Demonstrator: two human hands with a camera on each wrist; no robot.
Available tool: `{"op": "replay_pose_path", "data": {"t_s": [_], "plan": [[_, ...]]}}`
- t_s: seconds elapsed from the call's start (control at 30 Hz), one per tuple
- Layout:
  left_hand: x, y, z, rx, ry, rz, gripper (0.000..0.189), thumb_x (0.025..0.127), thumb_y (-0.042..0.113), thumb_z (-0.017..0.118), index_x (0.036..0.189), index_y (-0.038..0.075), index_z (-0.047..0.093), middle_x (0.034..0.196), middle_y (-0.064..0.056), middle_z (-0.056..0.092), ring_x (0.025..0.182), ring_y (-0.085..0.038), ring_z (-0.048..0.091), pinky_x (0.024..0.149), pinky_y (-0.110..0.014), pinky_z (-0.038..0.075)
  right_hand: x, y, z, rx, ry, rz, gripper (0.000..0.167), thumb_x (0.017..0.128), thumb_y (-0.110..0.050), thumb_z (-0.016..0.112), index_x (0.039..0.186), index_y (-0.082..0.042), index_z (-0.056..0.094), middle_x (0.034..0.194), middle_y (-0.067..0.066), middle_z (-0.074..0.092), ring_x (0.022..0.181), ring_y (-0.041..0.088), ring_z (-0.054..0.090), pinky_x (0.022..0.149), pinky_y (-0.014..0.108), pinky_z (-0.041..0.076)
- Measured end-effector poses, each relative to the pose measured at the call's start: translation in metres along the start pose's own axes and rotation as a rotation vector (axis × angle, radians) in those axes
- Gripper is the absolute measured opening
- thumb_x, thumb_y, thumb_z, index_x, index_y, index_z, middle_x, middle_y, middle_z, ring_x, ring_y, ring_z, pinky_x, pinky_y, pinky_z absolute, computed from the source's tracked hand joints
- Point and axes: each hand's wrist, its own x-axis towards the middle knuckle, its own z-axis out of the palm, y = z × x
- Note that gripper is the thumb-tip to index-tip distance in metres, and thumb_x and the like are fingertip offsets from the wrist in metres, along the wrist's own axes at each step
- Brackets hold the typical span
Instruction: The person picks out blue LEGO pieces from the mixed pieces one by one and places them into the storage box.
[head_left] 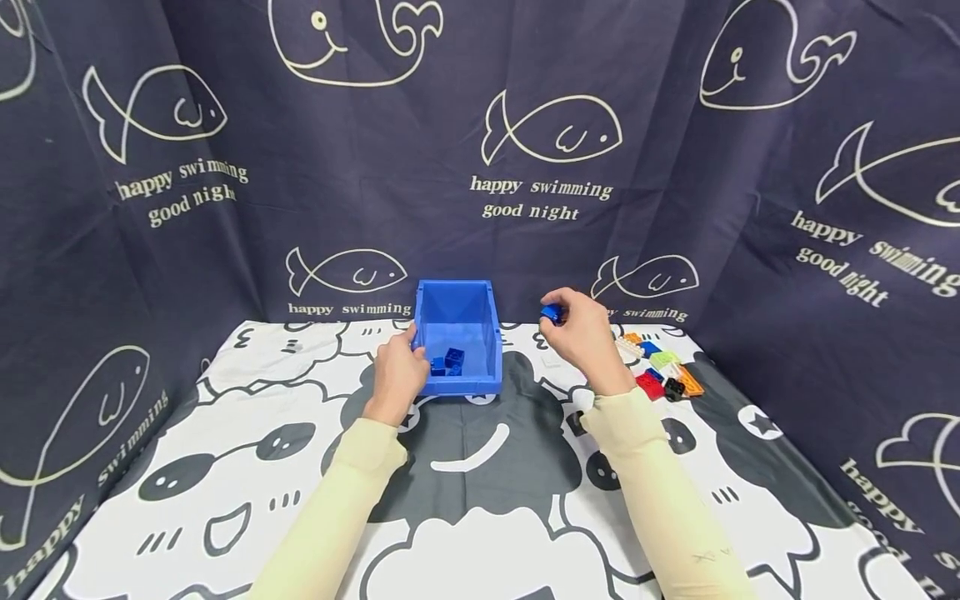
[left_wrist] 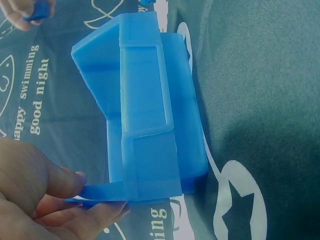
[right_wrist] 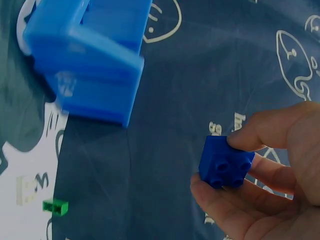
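Observation:
A blue plastic bin [head_left: 462, 387] stands near the back of the table, with a few small blue bricks [head_left: 453, 358] lying on its floor. My left hand [head_left: 400, 375] grips the bin's left side wall, thumb on one face and fingers on the other, as the left wrist view shows. To the right of the bin, my right hand [head_left: 588, 335] is raised and pinches a blue toy brick [right_wrist: 225, 162] between thumb and fingers. Several round studs on that brick face the right wrist camera.
Right of the right hand lies a loose group of bricks, among them a red brick [head_left: 649, 385], a black brick [head_left: 673, 389], a lime piece [head_left: 663, 359] and an orange piece [head_left: 692, 382]. A green brick [right_wrist: 56, 207] lies near a white brick [right_wrist: 25, 190]. Behind hangs a dark curtain [head_left: 525, 267].

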Motion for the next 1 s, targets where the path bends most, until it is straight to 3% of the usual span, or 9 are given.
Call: {"op": "replay_pose_path", "data": {"t_s": [0.17,0.3,0.47,0.67,1.0], "plan": [[0.001,-0.001,-0.001,-0.002,-0.003,-0.005,0.051,0.096,0.007,0.063,0.147,0.006,0.059,0.132,-0.026,0.067,0.113,-0.045,0.067,0.093,-0.055,0.053,0.006,-0.019,0.01,-0.007,-0.014,-0.053,0.027,0.082,-0.011,0.072,0.108,-0.007,0.075,0.089,0.009,0.069,0.078,0.026,0.061,0.075,0.041,0.05],[0.001,-0.002,-0.001,-0.004,-0.009,-0.002,0.051,0.096,0.007,0.063,0.147,0.006,0.058,0.132,-0.026,0.066,0.114,-0.045,0.067,0.093,-0.055,0.052,0.01,-0.035,0.017,-0.011,-0.04,-0.08,0.026,0.083,-0.011,0.073,0.108,-0.007,0.075,0.095,0.011,0.071,0.084,0.028,0.064,0.082,0.044,0.053],[0.001,-0.004,0.0,-0.009,-0.001,0.01,0.051,0.095,0.007,0.063,0.146,0.005,0.059,0.132,-0.025,0.066,0.115,-0.045,0.067,0.094,-0.055,0.052,0.016,-0.053,0.029,0.0,-0.1,-0.079,0.024,0.087,-0.013,0.073,0.111,-0.007,0.074,0.107,0.011,0.074,0.095,0.027,0.067,0.09,0.045,0.056],[0.002,-0.005,0.001,-0.009,0.003,0.002,0.051,0.095,0.007,0.063,0.146,0.006,0.059,0.132,-0.026,0.066,0.114,-0.045,0.067,0.093,-0.055,0.053,0.018,-0.069,0.045,0.022,-0.193,-0.062,0.025,0.089,-0.012,0.072,0.114,-0.008,0.074,0.116,0.008,0.074,0.099,0.024,0.069,0.09,0.041,0.058],[0.004,-0.005,0.002,0.0,-0.01,-0.007,0.051,0.096,0.008,0.064,0.147,0.007,0.058,0.132,-0.025,0.067,0.115,-0.044,0.067,0.094,-0.054,0.053,0.022,-0.084,0.074,-0.002,-0.302,-0.038,0.028,0.089,-0.011,0.072,0.117,-0.006,0.073,0.117,0.009,0.074,0.1,0.025,0.069,0.09,0.042,0.058]]}}
